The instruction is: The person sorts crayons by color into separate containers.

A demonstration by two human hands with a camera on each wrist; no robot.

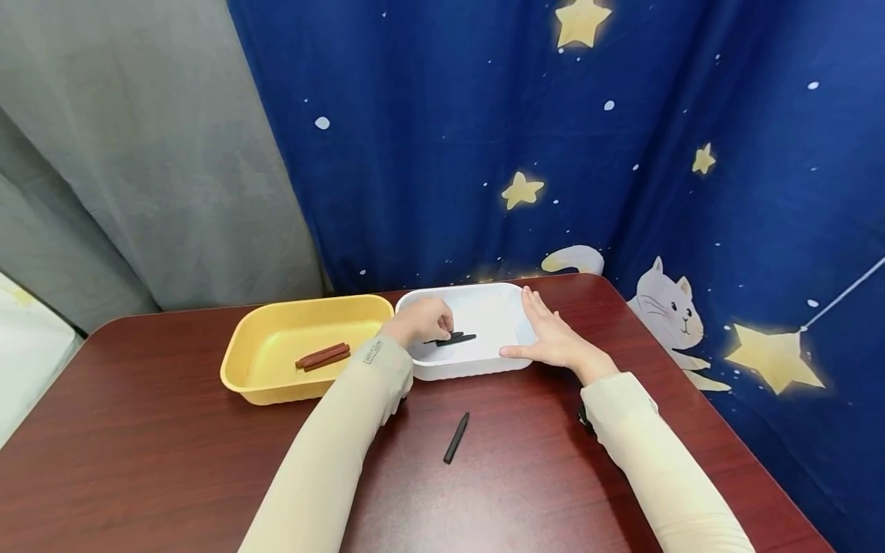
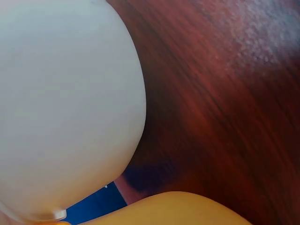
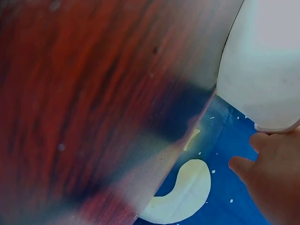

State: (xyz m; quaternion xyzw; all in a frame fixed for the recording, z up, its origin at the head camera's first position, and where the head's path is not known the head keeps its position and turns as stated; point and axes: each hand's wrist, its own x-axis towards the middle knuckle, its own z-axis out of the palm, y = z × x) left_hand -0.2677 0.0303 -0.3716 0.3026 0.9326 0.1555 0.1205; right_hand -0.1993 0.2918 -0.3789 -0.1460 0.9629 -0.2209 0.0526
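Observation:
In the head view the white tray (image 1: 477, 367) stands at the back of the table. My left hand (image 1: 420, 319) reaches over its left side, thumb and fingertips pinching a black pen (image 1: 457, 334). Another black pen (image 1: 458, 340) lies right beside it on the tray floor. My right hand (image 1: 553, 338) rests on the tray's right rim with straight, spread fingers and thumb. In the right wrist view, fingers of the right hand (image 3: 272, 173) lie along the tray's outer wall (image 3: 262, 84).
A yellow tray (image 1: 276, 393) with reddish-brown sticks (image 1: 323, 357) stands left of the white one. A separate black pen (image 1: 456, 438) lies on the dark red table (image 1: 173, 461) in front. A blue star-patterned curtain (image 1: 429, 153) hangs behind the back edge.

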